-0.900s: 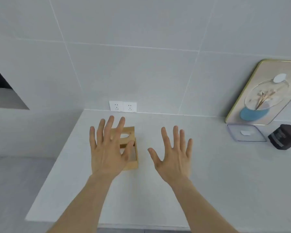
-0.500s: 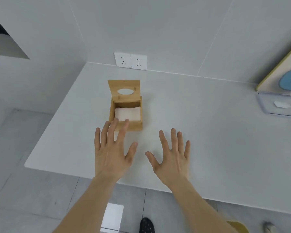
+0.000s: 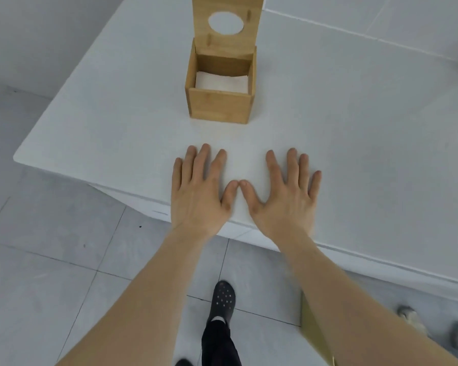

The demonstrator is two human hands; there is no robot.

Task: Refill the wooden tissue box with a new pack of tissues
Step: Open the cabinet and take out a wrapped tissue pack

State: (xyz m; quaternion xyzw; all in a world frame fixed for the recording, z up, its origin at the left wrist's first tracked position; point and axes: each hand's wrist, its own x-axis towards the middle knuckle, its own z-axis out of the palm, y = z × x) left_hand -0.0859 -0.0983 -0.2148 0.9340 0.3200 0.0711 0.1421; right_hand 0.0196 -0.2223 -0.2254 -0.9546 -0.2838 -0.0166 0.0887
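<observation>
The wooden tissue box (image 3: 219,106) stands on the white counter (image 3: 354,133). Its lid (image 3: 226,25), with an oval hole, is raised upright at the back. White tissues (image 3: 221,82) lie inside the box. My left hand (image 3: 200,191) and my right hand (image 3: 284,192) rest palm-down on the counter near its front edge, well short of the box. Both hold nothing, fingers spread, thumb tips touching each other.
The counter's left corner (image 3: 17,157) and front edge run diagonally below my hands. Grey floor tiles (image 3: 50,233) lie beneath. A foot in a black perforated shoe (image 3: 222,299) and a yellowish object (image 3: 315,328) show under my arms.
The view has tilted down and closer to the box. Both hands have drawn back from the box toward the counter's front edge and come together until the thumbs touch.
</observation>
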